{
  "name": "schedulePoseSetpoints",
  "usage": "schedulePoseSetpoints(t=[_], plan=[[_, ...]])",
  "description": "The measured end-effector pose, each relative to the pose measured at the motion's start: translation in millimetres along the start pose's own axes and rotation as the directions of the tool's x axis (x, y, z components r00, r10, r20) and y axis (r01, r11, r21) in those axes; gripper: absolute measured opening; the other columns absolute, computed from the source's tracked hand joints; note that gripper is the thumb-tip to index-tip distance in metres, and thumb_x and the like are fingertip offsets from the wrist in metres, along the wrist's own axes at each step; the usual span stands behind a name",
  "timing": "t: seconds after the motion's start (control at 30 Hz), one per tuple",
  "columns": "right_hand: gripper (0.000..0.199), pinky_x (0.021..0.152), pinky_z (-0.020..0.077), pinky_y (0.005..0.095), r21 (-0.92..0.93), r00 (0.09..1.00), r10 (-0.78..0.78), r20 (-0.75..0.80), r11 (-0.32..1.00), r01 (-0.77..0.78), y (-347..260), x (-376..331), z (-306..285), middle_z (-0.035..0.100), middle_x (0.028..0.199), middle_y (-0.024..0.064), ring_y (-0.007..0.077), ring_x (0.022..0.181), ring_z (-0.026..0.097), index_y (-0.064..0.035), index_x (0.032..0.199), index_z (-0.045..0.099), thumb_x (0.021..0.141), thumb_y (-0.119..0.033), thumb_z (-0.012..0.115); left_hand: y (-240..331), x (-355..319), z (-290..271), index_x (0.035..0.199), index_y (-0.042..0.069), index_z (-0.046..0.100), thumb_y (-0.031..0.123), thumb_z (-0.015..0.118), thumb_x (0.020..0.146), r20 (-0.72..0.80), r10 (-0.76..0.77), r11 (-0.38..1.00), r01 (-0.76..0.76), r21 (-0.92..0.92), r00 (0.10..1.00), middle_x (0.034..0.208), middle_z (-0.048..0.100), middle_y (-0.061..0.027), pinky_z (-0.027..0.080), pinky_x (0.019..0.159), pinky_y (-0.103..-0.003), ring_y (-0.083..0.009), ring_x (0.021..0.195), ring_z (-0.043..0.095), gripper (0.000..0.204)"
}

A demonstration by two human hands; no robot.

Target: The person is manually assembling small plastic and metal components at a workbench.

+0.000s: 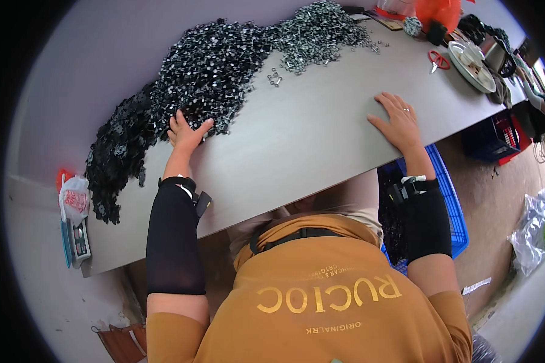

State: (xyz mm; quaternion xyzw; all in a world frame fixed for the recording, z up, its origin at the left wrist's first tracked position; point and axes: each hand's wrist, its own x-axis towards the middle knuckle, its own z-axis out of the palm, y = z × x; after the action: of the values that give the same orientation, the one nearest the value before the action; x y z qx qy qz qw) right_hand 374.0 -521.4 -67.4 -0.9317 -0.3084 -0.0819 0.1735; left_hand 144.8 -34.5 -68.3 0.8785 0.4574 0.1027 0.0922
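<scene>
My fingers point(386, 104) are spread: left hand point(186, 138) touching metal pieces point(204, 69), ten o'clock; right hand point(401, 125), two o'clock, perhaps bracing me.

A tall, loose heap of small, shiny black-and-silver pieces point(209, 63), many with round heads, lies jumbled on the smooth grey tabletop point(303, 133) by the pale wall point(115, 54), its near edge ragged.

Wall point(103, 54): plain, pale lilac-grey, running behind the counter point(309, 139). Counter: smooth grey top, rear edge along the wall, outline bowed by the lens. Floor point(484, 187), right: dull brown. Light: soft sheen on the counter; bright patch point(543, 74) far right, source unclear.
</scene>
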Motion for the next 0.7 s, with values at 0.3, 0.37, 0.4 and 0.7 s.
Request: schedulePoseSetpoints(t=[0.3, 0.37, 0.4, 0.7], plan=[[0.057, 0.117, 0.0216, 0.0432, -0.026, 0.999, 0.02, -0.029, 0.999, -0.021, 4.6, -0.3, 3.6, 0.048, 0.146, 0.0043, 0.027, 0.14, 0.037, -0.019, 0.134, 0.055, 0.087, -0.051, 0.062, -4.1, -0.8, 2.9, 0.156, 0.016, 0.012, 0.072, 0.074, 0.065, -0.023, 0.02, 0.999, -0.021, -0.046, 1.0, 0.16, 0.012, -0.0213, 0.017, 0.117, -0.053, -0.0475, 0.144, 0.015, 0.123], [0.056, 0.117, 0.0218, 0.0434, -0.017, 0.999, 0.026, -0.027, 1.0, -0.026, 2.1, -2.5, 3.1, 0.048, 0.146, 0.0042, 0.0266, 0.14, 0.038, -0.0189, 0.134, 0.056, 0.087, -0.05, 0.062, -6.5, -0.8, 3.2, 0.155, 0.016, 0.012, 0.072, 0.073, 0.066, -0.012, 0.021, 0.999, -0.022, -0.032, 1.0, 0.16, 0.011, -0.0216, 0.017, 0.117, -0.054, -0.0478, 0.144, 0.016, 0.123], [0.056, 0.117, 0.0219, 0.0435, -0.019, 0.999, 0.024, -0.043, 0.999, -0.025, 2.5, -0.8, 1.7, 0.048, 0.146, 0.0042, 0.0262, 0.14, 0.038, -0.0189, 0.133, 0.056, 0.088, -0.05, 0.062, -5.0, 1.6, 3.9, 0.155, 0.015, 0.012, 0.072, 0.073, 0.066, -0.014, 0.027, 0.999, -0.027, -0.032, 1.0, 0.159, 0.011, -0.0222, 0.017, 0.117, -0.054, -0.0481, 0.143, 0.016, 0.123], [0.054, 0.117, 0.0221, 0.0428, 0.033, 0.999, 0.034, -0.029, 0.999, -0.033, -4.2, -0.9, -1.5, 0.048, 0.146, 0.0042, 0.026, 0.139, 0.038, -0.0145, 0.13, 0.057, 0.087, -0.046, 0.062, -14.8, 5.4, 5.8, 0.155, 0.014, 0.014, 0.073, 0.073, 0.065, -0.061, 0.062, 0.998, -0.062, 0.001, 0.996, 0.158, 0.014, -0.0248, 0.018, 0.116, -0.054, -0.0491, 0.142, 0.018, 0.123]])
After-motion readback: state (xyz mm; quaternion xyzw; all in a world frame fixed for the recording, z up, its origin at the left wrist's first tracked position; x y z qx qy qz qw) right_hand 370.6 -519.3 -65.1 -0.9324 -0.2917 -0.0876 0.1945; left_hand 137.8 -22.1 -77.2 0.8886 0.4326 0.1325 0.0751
